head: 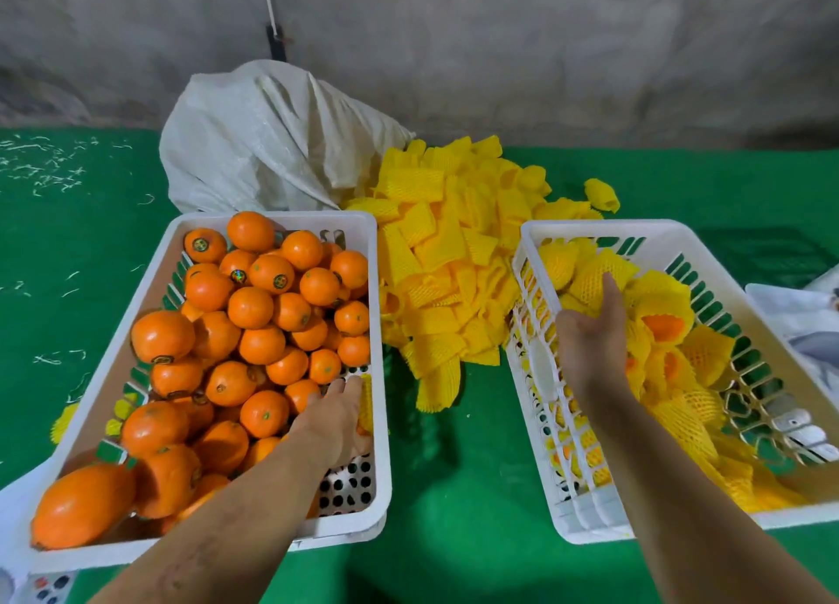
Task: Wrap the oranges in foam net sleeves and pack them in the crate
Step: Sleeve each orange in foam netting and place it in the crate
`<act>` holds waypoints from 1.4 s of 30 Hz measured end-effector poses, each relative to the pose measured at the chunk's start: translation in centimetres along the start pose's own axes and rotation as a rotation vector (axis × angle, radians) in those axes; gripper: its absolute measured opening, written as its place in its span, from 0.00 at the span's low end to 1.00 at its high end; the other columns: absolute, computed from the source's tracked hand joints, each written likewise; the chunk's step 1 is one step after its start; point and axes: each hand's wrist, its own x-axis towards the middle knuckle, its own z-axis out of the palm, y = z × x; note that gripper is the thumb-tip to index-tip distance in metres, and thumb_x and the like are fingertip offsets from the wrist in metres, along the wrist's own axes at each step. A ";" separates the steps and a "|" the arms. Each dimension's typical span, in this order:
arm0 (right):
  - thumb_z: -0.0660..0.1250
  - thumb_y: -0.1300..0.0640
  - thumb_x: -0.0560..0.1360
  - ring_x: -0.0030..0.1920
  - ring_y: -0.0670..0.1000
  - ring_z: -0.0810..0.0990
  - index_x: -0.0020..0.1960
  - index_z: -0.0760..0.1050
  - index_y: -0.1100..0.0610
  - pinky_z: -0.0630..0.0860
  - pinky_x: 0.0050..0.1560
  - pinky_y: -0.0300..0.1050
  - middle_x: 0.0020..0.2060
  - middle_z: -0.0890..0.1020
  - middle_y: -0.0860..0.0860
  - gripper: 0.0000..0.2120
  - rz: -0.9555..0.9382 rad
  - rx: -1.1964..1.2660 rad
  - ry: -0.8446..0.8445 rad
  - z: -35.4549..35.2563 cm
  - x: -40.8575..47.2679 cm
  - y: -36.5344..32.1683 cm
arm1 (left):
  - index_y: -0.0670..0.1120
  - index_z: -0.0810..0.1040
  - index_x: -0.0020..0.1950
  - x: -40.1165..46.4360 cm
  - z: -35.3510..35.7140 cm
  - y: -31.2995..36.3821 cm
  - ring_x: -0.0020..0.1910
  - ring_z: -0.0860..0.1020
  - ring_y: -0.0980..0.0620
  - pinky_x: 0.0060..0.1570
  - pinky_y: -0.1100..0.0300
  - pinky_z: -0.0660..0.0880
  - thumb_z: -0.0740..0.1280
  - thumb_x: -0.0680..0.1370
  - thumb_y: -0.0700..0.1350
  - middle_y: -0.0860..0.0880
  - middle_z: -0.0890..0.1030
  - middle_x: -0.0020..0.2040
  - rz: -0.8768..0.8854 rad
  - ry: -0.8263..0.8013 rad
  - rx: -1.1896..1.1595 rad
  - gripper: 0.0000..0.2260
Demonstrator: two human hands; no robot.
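Both hands reach into crates. Right hand (590, 331), at right centre of the frame, lies palm-up over the near wall of the right crate (535, 376), fingers fairly straight, their tips against a wrapped orange (594, 276); whether this grip actually closes on it cannot be told. Left hand (338, 415), at lower centre, dips into the near right corner of the left crate (381, 331), fingers curled down among the fruit and touching a bit of yellow net (366, 399); what the grip holds, if anything, is hidden under the hand.

Green cloth covers the tabletop (454, 490), with pale scraps scattered at upper left. Behind it runs a rough grey wall (499, 36). A crumpled white woven sack (254, 140) slumps at upper centre.

Each crate is white plastic with slotted sides. The left one, its floor perforated, is heaped with bare oranges (249, 308), glossy and round, several with small stickers; those at the lower left edge look stretched by the lens. The right one holds oranges in yellow foam net, orange skin peeping through one open end (663, 326); its far right corner is cut off by the frame.

Between the crates a heap of empty foam net sleeves (445, 249) spills from the sack, flat, ribbed, bright yellow. One sleeve (601, 194) lies apart at upper right.
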 end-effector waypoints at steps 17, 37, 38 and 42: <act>0.69 0.45 0.80 0.60 0.38 0.75 0.75 0.64 0.33 0.77 0.52 0.33 0.64 0.70 0.37 0.27 -0.221 -0.148 -0.822 8.9 -15.6 -0.5 | 0.73 0.81 0.51 -5.7 -1.6 -2.4 0.50 0.83 0.64 0.44 0.65 0.79 0.74 0.77 0.54 0.65 0.85 0.52 0.163 0.501 -1.038 0.11; 0.68 0.43 0.78 0.40 0.51 0.85 0.50 0.81 0.50 0.80 0.39 0.45 0.44 0.86 0.53 0.11 -0.006 0.048 -0.762 8.4 -13.5 -4.4 | 0.50 0.71 0.72 -7.8 -0.4 1.7 0.62 0.83 0.40 0.60 0.43 0.81 0.73 0.77 0.63 0.40 0.80 0.67 0.223 0.371 -1.784 0.29; 0.69 0.42 0.78 0.40 0.48 0.84 0.53 0.80 0.45 0.80 0.38 0.42 0.45 0.86 0.48 0.09 -0.059 0.059 -0.774 8.2 -13.3 -4.6 | 0.51 0.70 0.71 -7.8 -0.4 1.5 0.63 0.83 0.41 0.61 0.41 0.81 0.76 0.74 0.61 0.41 0.79 0.68 0.215 0.363 -1.789 0.30; 0.70 0.35 0.74 0.37 0.41 0.84 0.50 0.82 0.34 0.78 0.34 0.37 0.42 0.86 0.40 0.08 -0.232 -0.013 -0.880 6.9 -12.6 -5.1 | 0.53 0.68 0.69 -7.3 0.0 1.0 0.62 0.84 0.43 0.62 0.40 0.81 0.80 0.68 0.61 0.42 0.77 0.69 0.243 0.346 -1.775 0.36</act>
